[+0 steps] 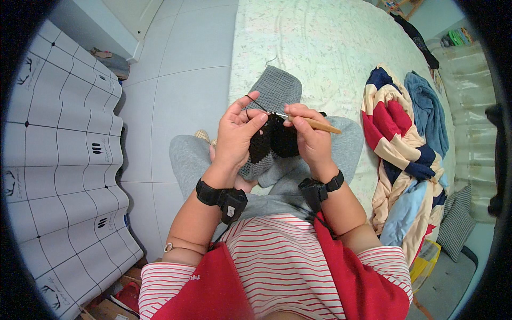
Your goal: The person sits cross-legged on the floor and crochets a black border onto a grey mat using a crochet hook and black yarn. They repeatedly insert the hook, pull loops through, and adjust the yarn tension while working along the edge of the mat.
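Fabric (396, 114) lies heaped on the bed (330, 48), right of the crochet hook (320, 125).

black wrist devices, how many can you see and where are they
2: one black wrist device is strapped on the left wrist, and a second black device on the right wrist. Others could be hidden under the clothes.

Txt on curtain (72, 136), red jacket (210, 285) (prob. illegible).

The head's left fisheye camera is peering steeply down over the striped shirt (282, 256), facing forward past the left hand (238, 128) and right hand (313, 140) at close range, widely sweeping in floor (184, 101) and bed (330, 42).
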Motion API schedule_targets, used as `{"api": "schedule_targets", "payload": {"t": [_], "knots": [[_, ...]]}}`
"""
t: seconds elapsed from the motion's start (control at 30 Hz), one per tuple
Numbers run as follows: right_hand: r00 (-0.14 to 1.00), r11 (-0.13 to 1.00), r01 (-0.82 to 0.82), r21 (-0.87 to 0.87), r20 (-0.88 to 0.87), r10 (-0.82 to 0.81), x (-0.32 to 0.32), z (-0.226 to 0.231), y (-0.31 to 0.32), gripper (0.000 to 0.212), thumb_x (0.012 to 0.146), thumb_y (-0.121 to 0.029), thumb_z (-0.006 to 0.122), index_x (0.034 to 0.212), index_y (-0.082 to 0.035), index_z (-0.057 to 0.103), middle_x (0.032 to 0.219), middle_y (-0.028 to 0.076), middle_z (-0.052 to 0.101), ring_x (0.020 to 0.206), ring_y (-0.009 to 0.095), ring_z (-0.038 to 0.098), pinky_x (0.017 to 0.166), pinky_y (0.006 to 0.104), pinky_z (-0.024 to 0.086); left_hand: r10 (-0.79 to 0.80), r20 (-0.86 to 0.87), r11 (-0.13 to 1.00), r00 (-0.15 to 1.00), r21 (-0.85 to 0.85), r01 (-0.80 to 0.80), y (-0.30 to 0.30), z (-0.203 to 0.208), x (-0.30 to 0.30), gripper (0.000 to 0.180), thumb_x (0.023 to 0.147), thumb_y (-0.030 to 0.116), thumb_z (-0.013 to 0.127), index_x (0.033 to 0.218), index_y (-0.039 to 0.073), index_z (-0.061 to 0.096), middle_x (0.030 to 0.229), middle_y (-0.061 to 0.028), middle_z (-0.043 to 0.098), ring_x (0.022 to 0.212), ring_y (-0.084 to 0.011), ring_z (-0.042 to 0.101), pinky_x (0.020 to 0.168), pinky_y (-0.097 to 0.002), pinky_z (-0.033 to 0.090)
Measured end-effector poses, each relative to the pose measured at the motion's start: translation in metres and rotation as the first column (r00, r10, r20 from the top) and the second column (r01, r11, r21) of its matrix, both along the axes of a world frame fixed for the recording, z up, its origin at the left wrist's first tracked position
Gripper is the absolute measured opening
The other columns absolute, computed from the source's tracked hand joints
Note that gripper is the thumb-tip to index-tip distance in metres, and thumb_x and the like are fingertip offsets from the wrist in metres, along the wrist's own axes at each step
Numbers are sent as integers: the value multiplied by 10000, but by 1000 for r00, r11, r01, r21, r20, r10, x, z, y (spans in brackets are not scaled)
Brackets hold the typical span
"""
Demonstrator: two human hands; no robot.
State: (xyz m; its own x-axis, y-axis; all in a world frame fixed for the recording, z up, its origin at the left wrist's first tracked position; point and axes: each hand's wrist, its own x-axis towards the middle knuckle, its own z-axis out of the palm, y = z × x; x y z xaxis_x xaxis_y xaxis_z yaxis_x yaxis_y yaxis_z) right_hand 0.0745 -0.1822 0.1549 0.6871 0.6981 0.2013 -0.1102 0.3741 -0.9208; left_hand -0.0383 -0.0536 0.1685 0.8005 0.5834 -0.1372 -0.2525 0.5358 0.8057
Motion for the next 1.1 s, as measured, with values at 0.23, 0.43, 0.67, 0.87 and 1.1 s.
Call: {"api": "schedule_targets", "payload": {"t": [0.23,0.43,0.67,0.87,1.1], "knots": [[925,977,-86,194,-348,151,-5,-9,6,259,893,-103,619,1104,41,580,1045,136,638,872,161,620,808,258,491,-83,7,994,997,-65,84,-3,3,2,566,829,-21,654,1334,-20,397,875,-56,649,739,-67,597,627,-169,471],[889,964,-150,218,-398,228,5,-18,3,288,889,-127,633,1118,41,579,984,103,635,842,140,598,779,255,488,-177,35,981,984,-69,179,1,0,2,593,828,-16,659,1346,-27,370,842,-49,643,707,-60,581,619,-170,475],[921,967,-230,110,-295,253,15,-10,-5,303,878,-184,651,1110,7,615,966,104,647,914,165,600,861,290,474,-199,43,977,979,-72,202,4,0,1,607,834,-3,656,1361,-21,356,826,-39,634,697,-63,586,608,-164,473],[916,981,-190,25,-355,186,9,-1,1,268,886,-102,628,1106,48,595,1005,139,657,923,190,624,831,296,506,-197,59,976,979,-79,201,6,0,1,604,843,-13,642,1367,-22,343,849,-50,637,725,-76,603,626,-175,491],[863,987,-95,130,-484,147,8,-8,5,216,870,-64,632,1056,18,557,967,164,658,887,218,644,808,321,526,-262,89,962,961,-53,267,5,-2,0,672,803,-57,660,1383,-28,321,900,-85,649,806,-107,634,724,-206,524]]}}
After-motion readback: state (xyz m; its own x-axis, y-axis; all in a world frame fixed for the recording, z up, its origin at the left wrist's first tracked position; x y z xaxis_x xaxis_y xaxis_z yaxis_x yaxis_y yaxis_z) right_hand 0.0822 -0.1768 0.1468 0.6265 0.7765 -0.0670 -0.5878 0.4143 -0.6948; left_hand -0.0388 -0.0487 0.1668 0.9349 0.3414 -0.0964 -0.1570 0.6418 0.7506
